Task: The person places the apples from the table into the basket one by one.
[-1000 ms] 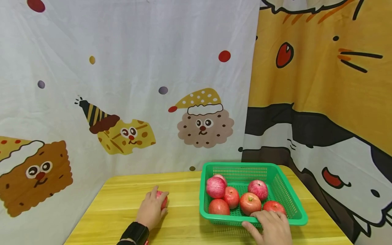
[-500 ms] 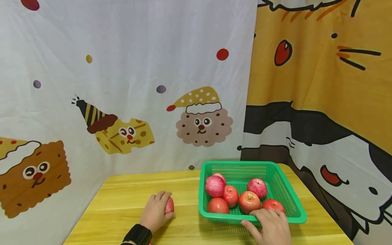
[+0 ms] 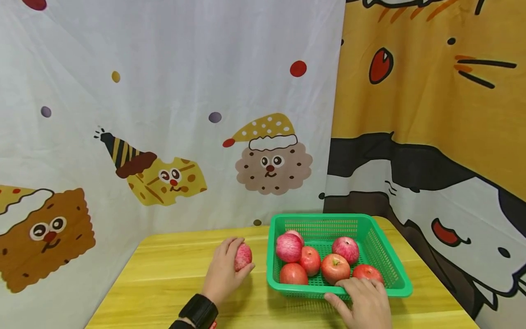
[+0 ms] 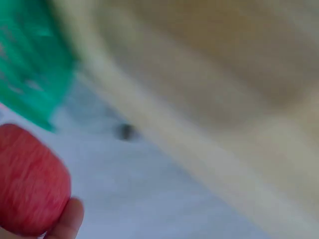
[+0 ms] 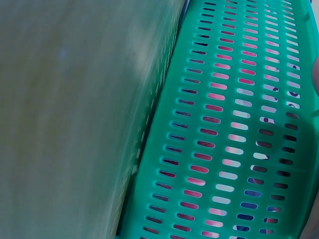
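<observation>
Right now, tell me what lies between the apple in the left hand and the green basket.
Only bare yellow tabletop: the head view shows a narrow gap between the apple and the basket wall.

A yellow wooden table (image 3: 164, 274) stood in a corner. Behind it hung a white cartoon-biscuit curtain (image 3: 164, 114), and beside that an orange cat-print curtain (image 3: 431, 114).

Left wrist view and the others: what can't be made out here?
- Left wrist view: motion blur smears the green basket and table; only the apple reads.
- Head view: the left hand covers most of that apple, so its grip is partly hidden.
- Head view: the right hand hides the basket's near rim; the bottom edge crops it.
</observation>
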Tool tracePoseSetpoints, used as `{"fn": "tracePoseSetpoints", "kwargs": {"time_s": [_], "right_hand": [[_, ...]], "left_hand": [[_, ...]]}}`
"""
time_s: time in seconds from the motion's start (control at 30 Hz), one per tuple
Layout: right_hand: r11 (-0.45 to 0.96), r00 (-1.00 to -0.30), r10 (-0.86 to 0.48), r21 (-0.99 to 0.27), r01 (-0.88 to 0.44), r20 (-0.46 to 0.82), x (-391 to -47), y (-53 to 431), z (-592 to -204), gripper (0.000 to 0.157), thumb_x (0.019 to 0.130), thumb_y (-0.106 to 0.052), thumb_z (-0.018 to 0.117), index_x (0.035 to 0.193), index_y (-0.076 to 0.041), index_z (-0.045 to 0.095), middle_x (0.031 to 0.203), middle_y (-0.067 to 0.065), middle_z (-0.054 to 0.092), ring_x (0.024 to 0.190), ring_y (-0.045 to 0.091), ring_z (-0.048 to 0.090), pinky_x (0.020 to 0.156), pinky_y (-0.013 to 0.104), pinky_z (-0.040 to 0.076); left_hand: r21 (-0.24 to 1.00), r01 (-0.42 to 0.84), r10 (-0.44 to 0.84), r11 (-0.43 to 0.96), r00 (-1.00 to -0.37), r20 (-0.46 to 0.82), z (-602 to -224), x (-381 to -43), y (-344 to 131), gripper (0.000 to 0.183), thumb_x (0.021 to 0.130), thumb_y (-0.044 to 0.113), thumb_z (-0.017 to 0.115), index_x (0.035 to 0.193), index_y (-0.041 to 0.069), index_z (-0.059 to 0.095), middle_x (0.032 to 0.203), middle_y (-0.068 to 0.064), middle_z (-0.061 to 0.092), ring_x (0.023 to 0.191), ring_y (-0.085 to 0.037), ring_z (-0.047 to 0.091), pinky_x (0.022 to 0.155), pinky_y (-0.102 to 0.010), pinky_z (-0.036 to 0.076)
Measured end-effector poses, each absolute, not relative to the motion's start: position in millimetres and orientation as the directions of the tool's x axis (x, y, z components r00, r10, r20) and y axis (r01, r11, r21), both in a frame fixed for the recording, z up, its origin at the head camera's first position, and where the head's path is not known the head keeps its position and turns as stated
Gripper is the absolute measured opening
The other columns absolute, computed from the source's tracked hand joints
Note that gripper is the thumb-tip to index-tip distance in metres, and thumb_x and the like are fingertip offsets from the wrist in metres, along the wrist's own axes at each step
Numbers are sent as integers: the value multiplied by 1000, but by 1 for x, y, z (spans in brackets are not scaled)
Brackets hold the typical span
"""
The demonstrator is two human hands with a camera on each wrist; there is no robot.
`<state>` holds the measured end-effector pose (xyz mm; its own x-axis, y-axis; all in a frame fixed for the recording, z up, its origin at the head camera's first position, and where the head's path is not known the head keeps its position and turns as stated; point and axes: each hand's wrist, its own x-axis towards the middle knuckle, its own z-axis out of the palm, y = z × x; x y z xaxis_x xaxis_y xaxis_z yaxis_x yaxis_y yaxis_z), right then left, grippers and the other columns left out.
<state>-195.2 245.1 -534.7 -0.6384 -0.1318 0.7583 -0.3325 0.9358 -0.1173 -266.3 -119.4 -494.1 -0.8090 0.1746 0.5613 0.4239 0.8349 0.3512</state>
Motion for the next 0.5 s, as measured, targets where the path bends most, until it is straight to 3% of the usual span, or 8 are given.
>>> {"fn": "tracePoseSetpoints", "kwargs": {"time_s": [0.17, 0.27, 0.37, 0.5], "right_hand": [[937, -639, -131, -117, -330, 758, -194, 247, -533, 42, 75, -63, 87, 91, -26, 73, 85, -13, 72, 81, 14, 63, 84, 42, 41], [940, -653, -125, -122, -319, 747, -194, 247, -532, 42, 74, -61, 88, 91, -26, 74, 86, -14, 72, 81, 13, 64, 84, 43, 42], [942, -662, -126, -120, -312, 739, -194, 246, -533, 42, 74, -62, 88, 91, -26, 74, 86, -14, 72, 82, 13, 64, 84, 43, 43], [943, -655, -132, -109, -315, 744, -194, 246, -534, 42, 75, -63, 87, 91, -27, 74, 86, -14, 72, 81, 13, 64, 84, 43, 43]], "left_hand": [[269, 646, 267, 714, -607, 748, -463, -258, -58, 76, 81, 33, 95, 144, 11, 57, 145, -16, 55, 125, -32, 60, 90, -44, 65], [225, 719, 328, 658, -542, 773, -456, -257, -23, 78, 83, 36, 93, 146, 13, 54, 147, -15, 53, 128, -30, 57, 91, -42, 65], [220, 741, 366, 635, -539, 759, -459, -258, 1, 78, 84, 39, 92, 147, 14, 53, 148, -14, 52, 131, -30, 56, 93, -42, 64], [235, 713, 395, 661, -596, 699, -472, -261, 20, 77, 87, 45, 88, 148, 15, 52, 145, -12, 54, 133, -30, 56, 97, -43, 63]]}}
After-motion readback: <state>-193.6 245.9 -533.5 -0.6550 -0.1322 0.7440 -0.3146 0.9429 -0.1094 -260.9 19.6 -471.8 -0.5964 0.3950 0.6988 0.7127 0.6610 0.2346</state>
